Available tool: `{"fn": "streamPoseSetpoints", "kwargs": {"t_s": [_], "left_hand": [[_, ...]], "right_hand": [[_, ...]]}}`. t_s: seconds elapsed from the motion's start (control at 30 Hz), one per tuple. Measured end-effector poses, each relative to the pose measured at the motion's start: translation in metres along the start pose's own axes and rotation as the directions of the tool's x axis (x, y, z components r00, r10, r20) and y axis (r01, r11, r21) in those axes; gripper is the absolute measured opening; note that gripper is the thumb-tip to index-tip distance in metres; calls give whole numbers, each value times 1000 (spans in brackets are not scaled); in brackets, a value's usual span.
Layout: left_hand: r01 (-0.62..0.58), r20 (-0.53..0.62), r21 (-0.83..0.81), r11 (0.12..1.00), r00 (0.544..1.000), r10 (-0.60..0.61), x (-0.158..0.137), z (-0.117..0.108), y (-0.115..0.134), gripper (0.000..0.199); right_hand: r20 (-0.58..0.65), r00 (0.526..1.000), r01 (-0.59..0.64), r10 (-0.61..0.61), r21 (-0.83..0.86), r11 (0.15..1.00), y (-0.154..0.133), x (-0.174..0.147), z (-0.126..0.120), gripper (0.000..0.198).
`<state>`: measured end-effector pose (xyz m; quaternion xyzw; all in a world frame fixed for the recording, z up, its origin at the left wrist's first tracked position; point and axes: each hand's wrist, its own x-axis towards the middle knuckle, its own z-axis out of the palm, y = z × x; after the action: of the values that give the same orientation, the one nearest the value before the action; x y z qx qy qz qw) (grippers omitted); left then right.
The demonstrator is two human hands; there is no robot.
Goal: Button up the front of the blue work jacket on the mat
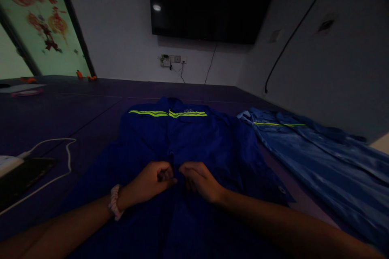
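Observation:
A dark blue work jacket [203, 141] lies spread out in front of me, its collar at the far end and a yellow-green reflective stripe [152, 113] across the chest. Along the middle of its front, my left hand [158, 180] has its fingers curled and pinched on one front edge. Just across the opening, my right hand [199, 178] pinches the other edge, a small gap from the left. Whatever fastener may be between the fingertips is too dark and small to make out. A pink scrunchie [115, 202] circles my left wrist.
To the right lies a second, lighter blue garment [310, 149] with a yellow-green stripe. On the left, a white cable [69, 158] runs beside a dark phone-like slab [27, 180] and a white block [9, 164]. A large black screen [209, 4] hangs on the far wall.

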<state>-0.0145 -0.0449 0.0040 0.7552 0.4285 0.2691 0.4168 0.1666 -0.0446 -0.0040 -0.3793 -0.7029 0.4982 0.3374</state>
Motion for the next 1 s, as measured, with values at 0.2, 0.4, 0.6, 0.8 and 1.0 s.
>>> {"fn": "streamPoseSetpoints", "kwargs": {"t_s": [0.2,0.4,0.6,0.8,1.0], "left_hand": [[51,-1,-60,997,999,-52,2,0,0,22],[105,10,-136,985,994,-104,2,0,-1,27],[115,22,-187,976,993,-113,1,1,1,27],[115,38,-185,976,993,-110,1,-1,4,21],[112,44,-176,978,993,-106,0,-1,4,10]], "right_hand": [[11,1000,19,-18,-43,999,4,2,1,15],[23,997,83,-80,-135,987,3,0,1,16],[23,997,70,-67,-150,986,1,-1,2,17],[36,995,95,-89,-224,970,0,-2,2,14],[51,991,134,-124,-305,943,1,-4,3,10]]}}
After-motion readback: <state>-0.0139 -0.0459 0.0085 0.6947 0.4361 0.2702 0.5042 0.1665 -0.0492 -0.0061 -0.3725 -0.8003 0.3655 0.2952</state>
